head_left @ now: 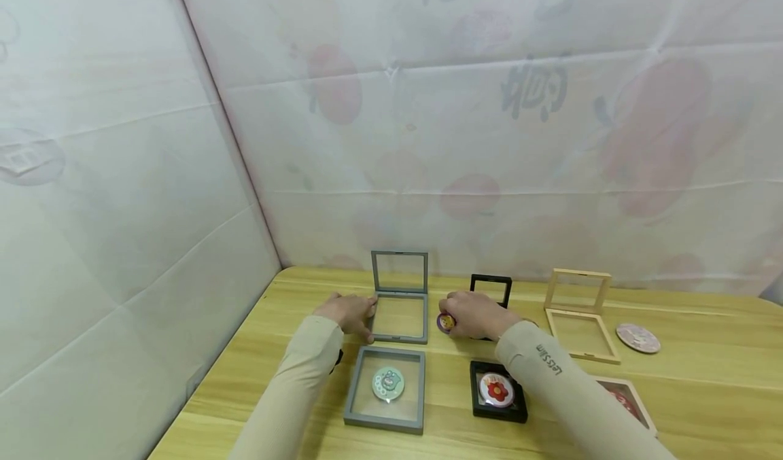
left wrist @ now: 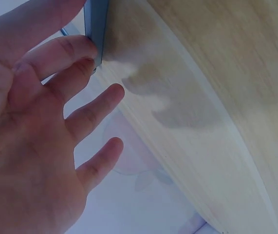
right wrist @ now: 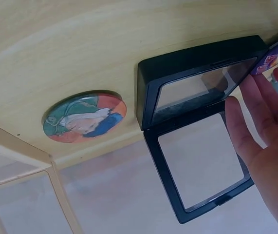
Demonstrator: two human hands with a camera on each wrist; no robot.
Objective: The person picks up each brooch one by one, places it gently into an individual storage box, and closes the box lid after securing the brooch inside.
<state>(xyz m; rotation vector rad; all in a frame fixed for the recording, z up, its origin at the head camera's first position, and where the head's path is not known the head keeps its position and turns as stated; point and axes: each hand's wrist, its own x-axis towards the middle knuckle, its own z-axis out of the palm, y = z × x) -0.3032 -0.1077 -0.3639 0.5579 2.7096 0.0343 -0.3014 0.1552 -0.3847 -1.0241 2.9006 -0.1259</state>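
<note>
My left hand (head_left: 349, 310) is at the left side of an unfolded grey display frame (head_left: 425, 319), its fingers touching that edge. In the left wrist view, the index and middle fingertips meet the grey edge while the other fingers spread apart. With its fingertips, my right hand (head_left: 476, 315) holds a small round purple badge (head_left: 446, 323) with a yellow picture, just left of an unfolded black display frame (head_left: 491, 278). The right wrist view shows the purple badge (right wrist: 271, 59) only partly, among the fingers. Beside the black frame lies a green and orange badge (right wrist: 85, 118).
Closed frames stand in front: a grey frame (head_left: 353, 388) with a green badge (head_left: 388, 384), a black frame (head_left: 498, 414) with a red flower badge (head_left: 496, 390), and a beige frame (head_left: 644, 409) partly behind the right sleeve. An unfolded beige frame (head_left: 550, 290) and a pinkish badge (head_left: 638, 338) are at right.
</note>
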